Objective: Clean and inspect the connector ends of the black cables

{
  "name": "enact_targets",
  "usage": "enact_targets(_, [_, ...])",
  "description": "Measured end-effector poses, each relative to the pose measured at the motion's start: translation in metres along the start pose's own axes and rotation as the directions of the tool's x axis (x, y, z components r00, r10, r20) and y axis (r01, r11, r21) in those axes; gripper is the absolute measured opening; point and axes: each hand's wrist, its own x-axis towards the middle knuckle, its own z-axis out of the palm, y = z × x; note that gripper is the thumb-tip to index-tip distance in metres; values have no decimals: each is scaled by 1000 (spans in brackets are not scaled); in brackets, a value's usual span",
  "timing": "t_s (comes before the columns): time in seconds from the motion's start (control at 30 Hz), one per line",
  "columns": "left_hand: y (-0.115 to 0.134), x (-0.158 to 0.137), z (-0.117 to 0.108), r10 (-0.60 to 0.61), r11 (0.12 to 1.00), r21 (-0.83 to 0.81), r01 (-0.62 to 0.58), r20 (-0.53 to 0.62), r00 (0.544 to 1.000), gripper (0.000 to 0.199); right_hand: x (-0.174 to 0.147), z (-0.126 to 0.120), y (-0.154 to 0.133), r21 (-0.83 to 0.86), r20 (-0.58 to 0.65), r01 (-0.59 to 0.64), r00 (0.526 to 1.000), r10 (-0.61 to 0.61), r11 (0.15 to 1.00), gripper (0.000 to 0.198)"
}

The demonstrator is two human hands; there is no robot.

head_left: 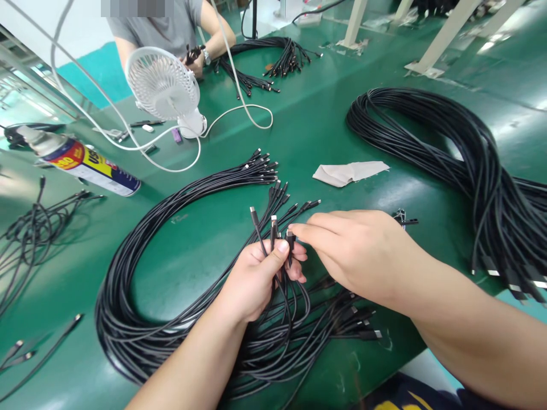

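Green tabletop [299,142], cables [115,296] partly behind hands [258,279]

On the left of the counter [299,139], the spray can [106,171] bore large dark letters on a yellow patch [92,162]; they seemed to begin "US", the rest being unclear. A red patch [77,152] beside it carried pale yellow characters, apparently ending in "0", too blurred to read surely.
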Motion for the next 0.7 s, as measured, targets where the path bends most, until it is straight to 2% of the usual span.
enact_targets(0.3, [1, 0, 0, -16, 999, -32, 16, 9, 1000, 26, 2, 1, -1, -18, -38, -8, 999, 7, 1000, 27])
enact_targets(0.4, [2, -1, 0, -11, 999, -50, 11, 3, 1000, 25, 3, -2, -1, 24, -43, -60, 997, 61, 998, 26])
enact_targets(0.47, [2, 0, 0, -7, 998, -58, 8, 6, 1000, 24, 3, -2, 1, 133, -18, -129, 991, 133, 983, 24])
enact_targets(0.57, [0, 0, 0, -11, 999, -47, 13, 35, 999, 23, 6, 1, 4, 373, 70, -226, 974, 215, 900, 19])
enact_targets(0.63, [-1, 0, 0, -16, 999, -32, 18, 63, 998, 24, 8, 3, 6, 510, 120, -245, 969, 214, 824, 12])
enact_targets(0.7, [-1, 0, 0, -24, 1000, -18, 26, 78, 997, 25, 11, 5, 6, 609, 162, -244, 970, 182, 755, 17])
